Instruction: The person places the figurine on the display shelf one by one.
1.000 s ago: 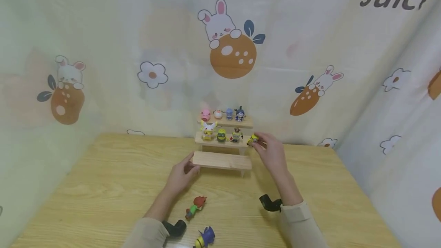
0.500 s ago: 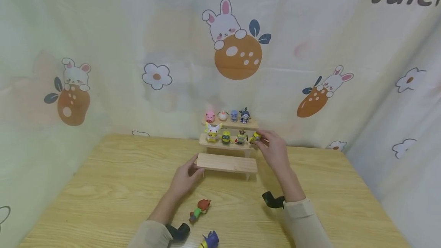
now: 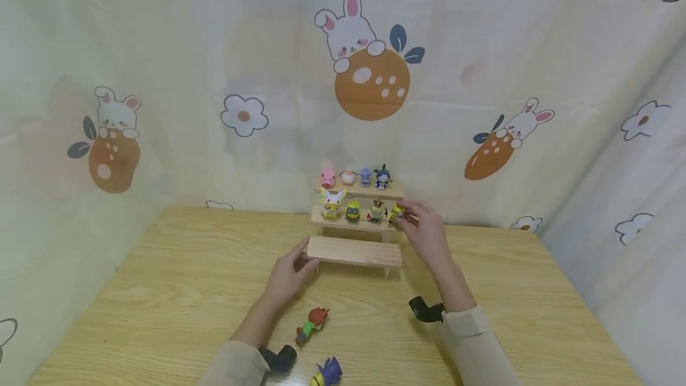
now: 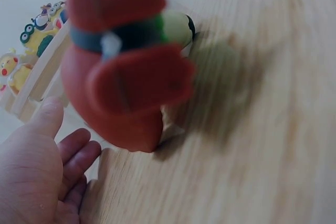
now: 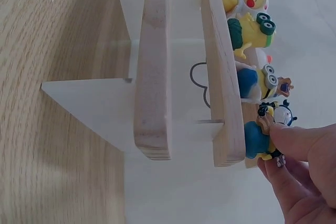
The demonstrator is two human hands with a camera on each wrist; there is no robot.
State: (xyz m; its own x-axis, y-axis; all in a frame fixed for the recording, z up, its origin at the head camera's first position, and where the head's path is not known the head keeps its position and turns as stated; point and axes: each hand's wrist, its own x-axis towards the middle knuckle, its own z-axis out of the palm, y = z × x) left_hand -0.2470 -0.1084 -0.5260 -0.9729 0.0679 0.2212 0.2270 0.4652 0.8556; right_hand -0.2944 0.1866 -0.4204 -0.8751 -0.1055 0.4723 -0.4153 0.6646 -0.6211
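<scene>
A three-tier wooden shelf [image 3: 354, 251] stands at the back of the table. My right hand [image 3: 415, 224] pinches a small yellow minion figure [image 3: 396, 213] at the right end of the middle tier, beside two more minions and a yellow-white figure [image 3: 331, 204]. In the right wrist view my fingertips [image 5: 294, 141] sit on that minion figure [image 5: 258, 141] at the board's end. My left hand [image 3: 290, 271] rests open by the left end of the bare bottom tier, thumb against it. A red-headed figure [image 3: 314, 321] lies just behind it and fills the left wrist view [image 4: 126, 61].
The top tier holds several figures, among them a pink pig [image 3: 327, 179] and a dark one [image 3: 382, 177]. A blue and yellow figure [image 3: 324, 372] lies at the table's near edge. A curtain printed with rabbits hangs behind and on both sides.
My right hand has carried the yellow minion leftward onto the right end of the middle tier. My left hand has stayed by the bottom tier.
</scene>
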